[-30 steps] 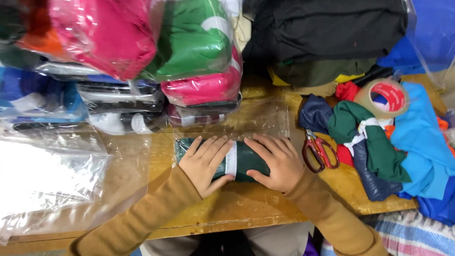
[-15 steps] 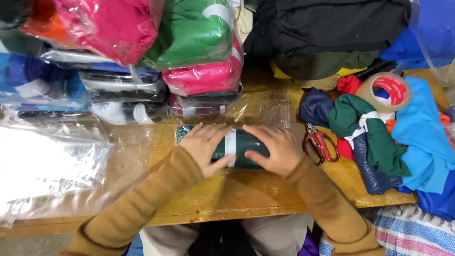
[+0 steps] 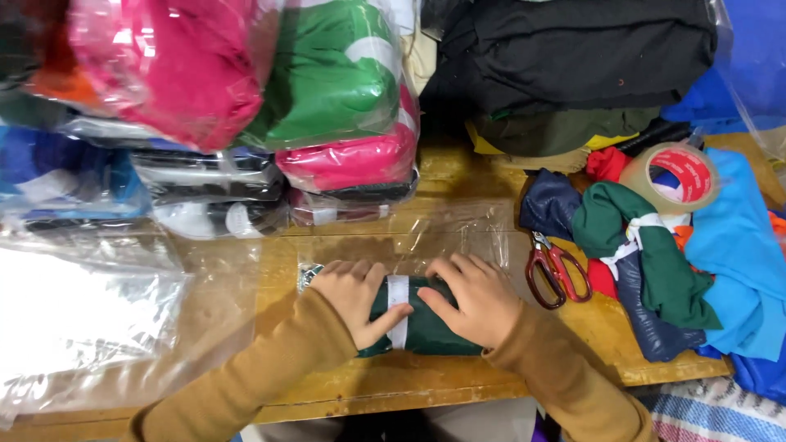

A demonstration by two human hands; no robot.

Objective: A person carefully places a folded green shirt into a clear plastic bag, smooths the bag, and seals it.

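Both hands grip one green roll (image 3: 426, 323). The left hand (image 3: 354, 299) curls over its left end, fingers bent around it. The right hand (image 3: 475, 296) presses on its right end, thumb by the white band (image 3: 398, 309). The roll lies in a clear bag (image 3: 426, 237) on the wooden surface (image 3: 426, 368). Red scissors (image 3: 555, 270) lie near the right hand. A tape roll (image 3: 675, 176) sits on a cloth pile (image 3: 720, 245).
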